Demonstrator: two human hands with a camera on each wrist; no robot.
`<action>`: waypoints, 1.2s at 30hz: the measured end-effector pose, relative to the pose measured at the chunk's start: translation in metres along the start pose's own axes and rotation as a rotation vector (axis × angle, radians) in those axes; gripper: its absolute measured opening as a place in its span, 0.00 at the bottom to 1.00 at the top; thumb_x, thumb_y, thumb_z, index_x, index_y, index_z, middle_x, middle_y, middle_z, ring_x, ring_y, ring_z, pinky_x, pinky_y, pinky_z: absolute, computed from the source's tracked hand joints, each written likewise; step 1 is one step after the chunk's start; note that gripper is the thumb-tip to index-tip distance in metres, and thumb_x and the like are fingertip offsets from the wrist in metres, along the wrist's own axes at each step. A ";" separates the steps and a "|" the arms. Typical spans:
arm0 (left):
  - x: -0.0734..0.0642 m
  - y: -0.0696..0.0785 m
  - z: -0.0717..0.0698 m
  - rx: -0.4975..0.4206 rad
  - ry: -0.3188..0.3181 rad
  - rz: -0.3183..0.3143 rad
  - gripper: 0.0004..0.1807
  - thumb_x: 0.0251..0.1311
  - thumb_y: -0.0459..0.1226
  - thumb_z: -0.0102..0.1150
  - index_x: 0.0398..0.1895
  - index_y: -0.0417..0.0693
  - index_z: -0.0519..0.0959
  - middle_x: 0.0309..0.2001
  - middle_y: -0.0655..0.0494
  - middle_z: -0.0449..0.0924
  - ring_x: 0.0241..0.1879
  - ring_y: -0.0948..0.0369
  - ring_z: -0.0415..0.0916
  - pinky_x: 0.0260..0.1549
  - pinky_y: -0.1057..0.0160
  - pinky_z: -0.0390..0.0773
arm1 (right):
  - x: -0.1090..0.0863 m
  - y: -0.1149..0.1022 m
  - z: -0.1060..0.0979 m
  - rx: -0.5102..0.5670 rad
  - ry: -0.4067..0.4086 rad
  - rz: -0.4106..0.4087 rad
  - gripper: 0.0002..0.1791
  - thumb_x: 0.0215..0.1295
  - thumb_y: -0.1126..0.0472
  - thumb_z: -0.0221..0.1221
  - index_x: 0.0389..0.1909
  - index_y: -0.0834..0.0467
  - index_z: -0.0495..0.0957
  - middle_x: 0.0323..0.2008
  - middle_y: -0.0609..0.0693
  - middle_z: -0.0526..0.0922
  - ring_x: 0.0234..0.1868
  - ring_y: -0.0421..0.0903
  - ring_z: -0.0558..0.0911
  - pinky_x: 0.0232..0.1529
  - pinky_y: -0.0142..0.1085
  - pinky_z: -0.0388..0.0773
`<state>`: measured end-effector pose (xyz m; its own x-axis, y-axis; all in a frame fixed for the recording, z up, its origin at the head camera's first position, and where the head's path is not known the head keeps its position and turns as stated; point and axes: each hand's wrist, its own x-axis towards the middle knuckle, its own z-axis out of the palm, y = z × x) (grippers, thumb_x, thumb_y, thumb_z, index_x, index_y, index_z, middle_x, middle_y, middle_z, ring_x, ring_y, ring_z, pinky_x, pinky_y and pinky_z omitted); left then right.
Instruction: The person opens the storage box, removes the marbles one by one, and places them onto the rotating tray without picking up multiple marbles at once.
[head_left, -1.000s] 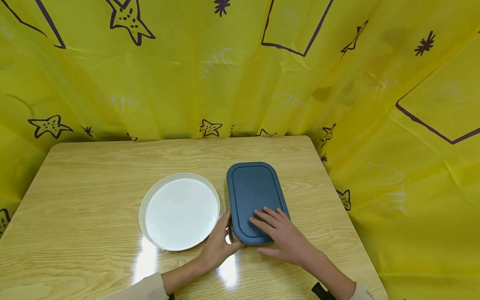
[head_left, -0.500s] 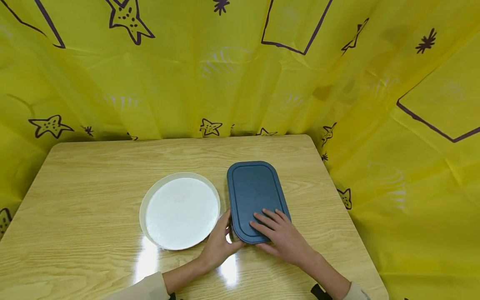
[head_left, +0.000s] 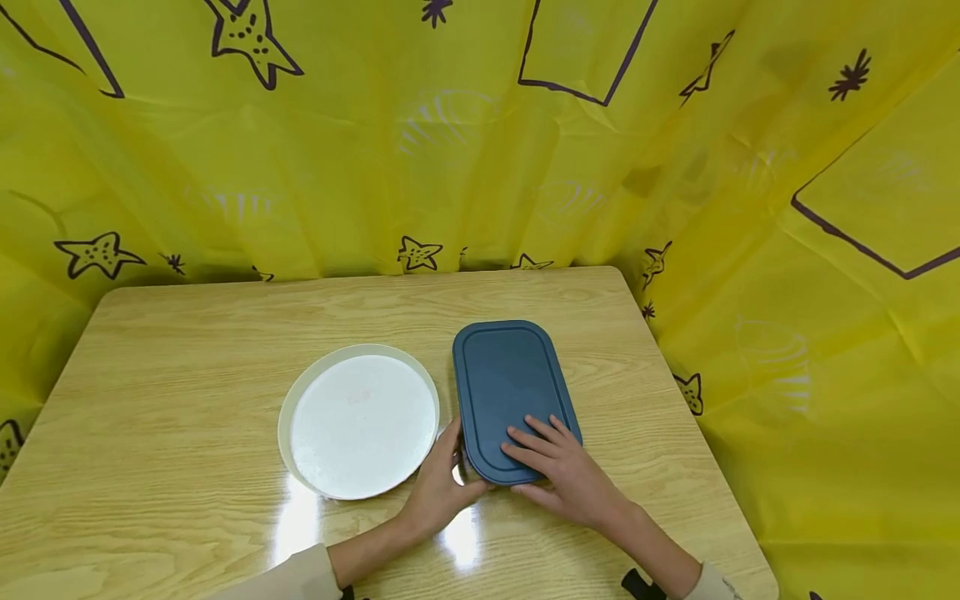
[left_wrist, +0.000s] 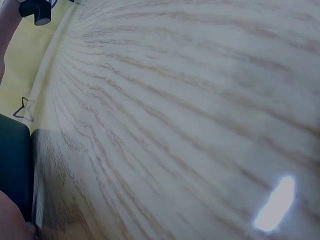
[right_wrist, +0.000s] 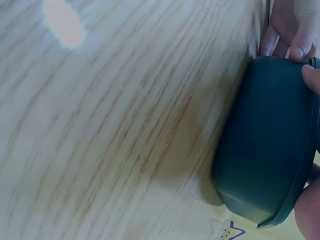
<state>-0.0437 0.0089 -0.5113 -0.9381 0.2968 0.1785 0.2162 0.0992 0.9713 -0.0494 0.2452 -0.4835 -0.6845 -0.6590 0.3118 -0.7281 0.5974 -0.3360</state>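
A dark blue-green rectangular food container (head_left: 468, 467) with a matching lid (head_left: 510, 367) sits on the table. In the head view my left hand (head_left: 433, 496) holds its near left corner, fingers along the left side and thumb at the near end. My right hand (head_left: 573, 479) lies over the near right part of the lid, its fingers spread on top and its thumb at the near rim. The right wrist view shows the container's deep side wall (right_wrist: 265, 135) and the right thumb (right_wrist: 312, 79) at the lid's rim. The lid appears to be on the container.
A round pale tray (head_left: 363, 425) with a low rim lies just left of the container, close to my left hand. The wood-grain table (head_left: 187, 375) ends at a yellow curtain (head_left: 337, 167) behind it and on the right.
My right thumb has come in to the lid's near edge, and the fingers have settled slightly on the lid. The left hand, the container and the tray show no clear movement.
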 end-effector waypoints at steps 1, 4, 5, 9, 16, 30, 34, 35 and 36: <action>0.000 0.000 0.000 0.001 -0.001 -0.002 0.50 0.53 0.33 0.75 0.77 0.47 0.56 0.67 0.50 0.66 0.62 0.55 0.70 0.58 0.47 0.74 | 0.000 0.000 0.000 0.001 0.002 0.002 0.33 0.57 0.49 0.72 0.64 0.52 0.78 0.66 0.51 0.75 0.69 0.59 0.68 0.66 0.62 0.60; 0.000 -0.011 0.001 0.010 -0.015 0.007 0.49 0.55 0.36 0.75 0.77 0.51 0.56 0.67 0.53 0.66 0.62 0.56 0.70 0.58 0.50 0.74 | 0.000 0.000 0.000 0.005 0.004 0.007 0.32 0.57 0.49 0.71 0.64 0.51 0.78 0.66 0.50 0.75 0.69 0.58 0.68 0.66 0.62 0.60; 0.000 -0.011 0.001 0.010 -0.022 0.008 0.49 0.55 0.38 0.75 0.77 0.53 0.56 0.67 0.55 0.65 0.62 0.57 0.70 0.58 0.51 0.74 | 0.000 0.000 0.000 0.005 0.004 0.009 0.32 0.58 0.49 0.71 0.64 0.51 0.78 0.66 0.49 0.75 0.69 0.58 0.68 0.66 0.62 0.60; 0.000 -0.012 0.000 0.002 -0.022 0.021 0.49 0.57 0.40 0.74 0.78 0.53 0.55 0.68 0.53 0.64 0.64 0.55 0.68 0.59 0.51 0.74 | 0.001 0.000 -0.001 0.007 0.006 0.015 0.32 0.59 0.47 0.70 0.64 0.50 0.78 0.66 0.48 0.75 0.69 0.57 0.68 0.66 0.61 0.60; -0.001 -0.012 0.000 0.003 -0.025 -0.001 0.50 0.56 0.37 0.74 0.78 0.55 0.54 0.68 0.52 0.64 0.66 0.54 0.66 0.60 0.52 0.73 | 0.000 0.000 -0.006 0.032 0.026 0.021 0.29 0.65 0.43 0.64 0.64 0.50 0.78 0.66 0.47 0.75 0.70 0.56 0.68 0.70 0.56 0.58; 0.001 -0.014 0.000 -0.004 -0.025 0.078 0.49 0.55 0.35 0.75 0.76 0.58 0.57 0.68 0.57 0.66 0.65 0.56 0.68 0.59 0.51 0.73 | 0.001 -0.001 -0.007 -0.228 0.173 -0.243 0.23 0.81 0.54 0.40 0.59 0.58 0.80 0.59 0.60 0.79 0.60 0.63 0.77 0.53 0.61 0.76; 0.002 -0.013 0.000 -0.010 -0.025 0.101 0.48 0.55 0.36 0.74 0.76 0.57 0.57 0.68 0.56 0.66 0.65 0.55 0.68 0.58 0.48 0.73 | 0.001 -0.002 -0.009 -0.269 0.173 -0.241 0.24 0.82 0.57 0.35 0.61 0.57 0.79 0.59 0.59 0.79 0.59 0.62 0.78 0.55 0.59 0.76; 0.002 -0.013 0.001 -0.010 -0.027 0.103 0.48 0.55 0.36 0.74 0.76 0.57 0.57 0.68 0.56 0.66 0.65 0.55 0.68 0.58 0.48 0.73 | 0.001 -0.002 -0.009 -0.274 0.172 -0.240 0.24 0.82 0.58 0.35 0.61 0.57 0.78 0.59 0.59 0.79 0.60 0.62 0.78 0.55 0.59 0.76; 0.002 -0.013 0.001 -0.013 -0.028 0.106 0.48 0.56 0.36 0.74 0.76 0.56 0.57 0.68 0.56 0.66 0.65 0.55 0.68 0.58 0.48 0.73 | 0.001 -0.002 -0.009 -0.277 0.170 -0.240 0.25 0.83 0.58 0.34 0.62 0.57 0.78 0.59 0.59 0.79 0.60 0.61 0.78 0.55 0.59 0.76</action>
<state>-0.0484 0.0089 -0.5234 -0.9022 0.3316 0.2760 0.3101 0.0537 0.9492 -0.0488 0.2472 -0.4741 -0.4733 -0.7236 0.5023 -0.8339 0.5519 0.0094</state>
